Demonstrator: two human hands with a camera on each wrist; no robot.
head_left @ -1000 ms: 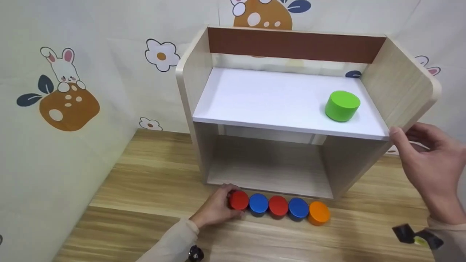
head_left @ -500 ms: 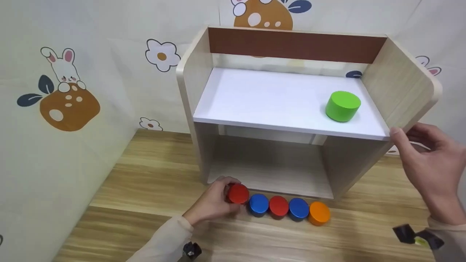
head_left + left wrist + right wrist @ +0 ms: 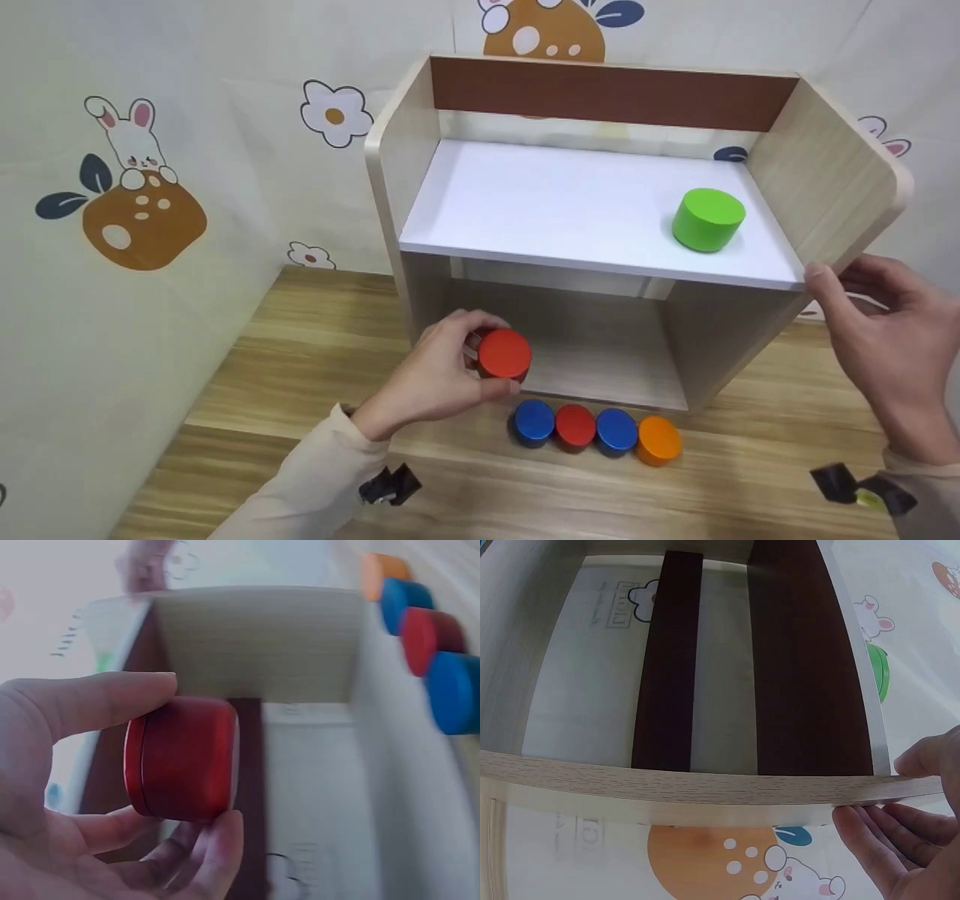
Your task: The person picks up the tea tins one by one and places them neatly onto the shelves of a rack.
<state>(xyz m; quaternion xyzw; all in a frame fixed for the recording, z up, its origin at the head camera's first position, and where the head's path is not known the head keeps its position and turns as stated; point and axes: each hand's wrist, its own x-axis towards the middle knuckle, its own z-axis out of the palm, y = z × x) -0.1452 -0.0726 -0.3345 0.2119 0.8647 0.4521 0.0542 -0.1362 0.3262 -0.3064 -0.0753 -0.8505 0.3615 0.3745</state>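
Observation:
My left hand [image 3: 442, 371] pinches a red round tin [image 3: 505, 355] between thumb and fingers, raised in front of the shelf's lower compartment. A seam runs round the tin [image 3: 187, 757] near one end in the left wrist view. On the table in front of the shelf stand a blue tin [image 3: 534, 423], a second red tin [image 3: 575, 427], another blue tin [image 3: 616, 432] and an orange one [image 3: 658, 441], side by side. My right hand [image 3: 889, 330] grips the front edge of the small shelf's right side panel [image 3: 832, 165], thumb in front, fingers behind it.
A green round block or tin [image 3: 708, 220] sits near the right end of the white upper board [image 3: 547, 195]. Below that board is the lower compartment [image 3: 600, 337], with open front. Patterned wall covering [image 3: 225, 187] stands behind and to the left of the wooden table [image 3: 300, 435].
My left hand has lifted the leftmost red tin out of the row and raised it toward the shelf. The right hand keeps its grip on the side panel; the other tins have not moved.

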